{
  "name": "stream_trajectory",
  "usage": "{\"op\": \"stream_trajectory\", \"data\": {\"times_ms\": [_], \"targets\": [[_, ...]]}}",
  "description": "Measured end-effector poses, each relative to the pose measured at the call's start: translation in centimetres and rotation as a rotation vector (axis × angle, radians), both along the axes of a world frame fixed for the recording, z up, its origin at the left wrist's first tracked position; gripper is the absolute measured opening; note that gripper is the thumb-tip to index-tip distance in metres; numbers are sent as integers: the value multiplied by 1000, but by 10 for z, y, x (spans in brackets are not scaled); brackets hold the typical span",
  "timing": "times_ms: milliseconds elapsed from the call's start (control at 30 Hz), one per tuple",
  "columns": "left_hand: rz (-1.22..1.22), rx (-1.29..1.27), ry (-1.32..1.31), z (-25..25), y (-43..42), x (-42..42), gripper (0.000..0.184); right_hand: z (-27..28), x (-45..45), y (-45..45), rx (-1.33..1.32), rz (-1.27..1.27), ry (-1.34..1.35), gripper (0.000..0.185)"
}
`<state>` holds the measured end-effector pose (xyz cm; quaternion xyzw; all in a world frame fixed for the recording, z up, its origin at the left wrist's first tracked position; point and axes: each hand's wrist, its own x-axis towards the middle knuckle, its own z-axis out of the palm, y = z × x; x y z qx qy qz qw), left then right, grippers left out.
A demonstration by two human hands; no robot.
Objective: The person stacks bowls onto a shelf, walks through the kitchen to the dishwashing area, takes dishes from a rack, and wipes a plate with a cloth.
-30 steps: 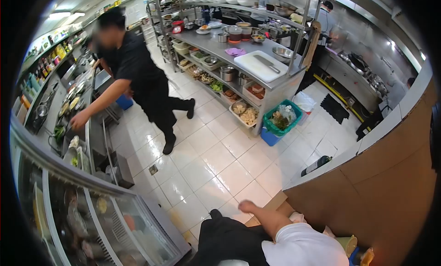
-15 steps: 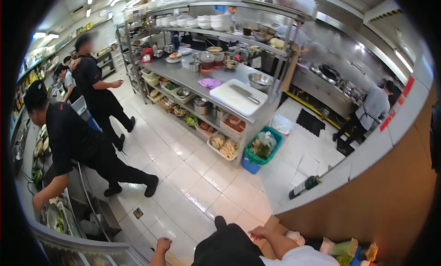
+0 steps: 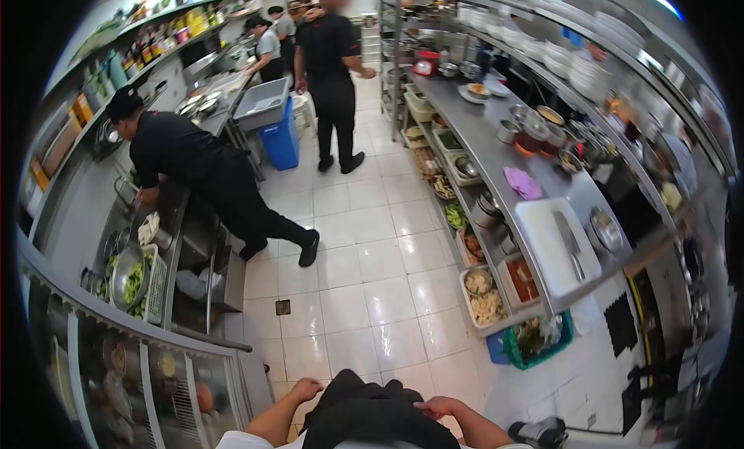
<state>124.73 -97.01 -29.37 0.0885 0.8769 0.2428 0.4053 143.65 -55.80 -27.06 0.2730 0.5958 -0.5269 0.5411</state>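
Taking the black apron (image 3: 373, 419) as landmark: left hand (image 3: 306, 389) sits just beside its left edge, fingers slack and half curled, nothing seen in it, so judged released; right hand (image 3: 439, 407) lies at its right edge, fingertips at the cloth, whether resting or pinching cannot be told. Step in hand, judged: no handling of kitchen items, both hands kept low about the apron. A grasp elsewhere would call for reaching out from the apron: the glass-topped cabinet (image 3: 151, 387) to its left and the lined bin (image 3: 497, 350) ahead-right of it are apart from both hands; the cutting board (image 3: 539, 236) with its knife (image 3: 567, 236) lies farther ahead-right. Hard to make out: both palms, hidden; a dark rounded object (image 3: 546, 432) right of the apron, cut off below.
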Motion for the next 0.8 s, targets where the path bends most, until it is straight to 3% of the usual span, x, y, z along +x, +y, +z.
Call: {"op": "stream_trajectory", "data": {"times_ms": [67, 100, 133, 200, 300, 400, 433, 500, 533, 567, 600, 667, 700, 733, 767, 800], "targets": [[111, -227, -185, -4, -24, 12, 38, -32, -52, 17, 68, 118, 50, 52], [29, -256, -245, -18, -44, 19, 37, -56, -77, 24, 78, 149, 65, 53], [-52, -282, -305, -36, -62, 28, 37, -48, -105, 27, 114, 27, 123, 50], [315, -365, -479, -45, -67, 41, 39, -40, -160, 31, 152, -65, 181, 47], [529, -309, -513, -39, -44, 29, 39, -30, -238, 41, 221, -246, 328, 33], [496, -262, -556, -64, -4, -22, 36, -17, -285, 59, 229, -206, 429, 30], [375, -258, -615, -74, 13, -56, 27, -11, -302, 66, 238, -204, 437, 30], [-528, -74, -297, -91, 43, -137, 24, -26, -309, 95, 292, -91, 597, 27], [-306, -256, -292, -74, 82, -180, 27, -44, -304, 113, 300, -109, 585, 27], [-284, -286, -223, -53, 110, -224, 30, -67, -298, 132, 348, -58, 696, 26], [-399, -197, 68, -83, 124, -262, 30, -79, -298, 148, 396, -2, 816, 25], [-278, -118, 209, -69, 175, -344, 30, -59, -298, 171, 545, 293, 721, 25], [-121, 24, 192, -43, 201, -376, 29, -107, -281, 189, 445, 21, 546, 26], [36, 167, 176, -16, 223, -407, 27, -129, -272, 206, 449, 278, 498, 27], [36, 164, 192, 8, 246, -437, 27, -116, -264, 204, 452, 44, 399, 27], [45, 237, 200, 28, 267, -462, 27, -121, -255, 212, 234, -148, 272, 24]]}}
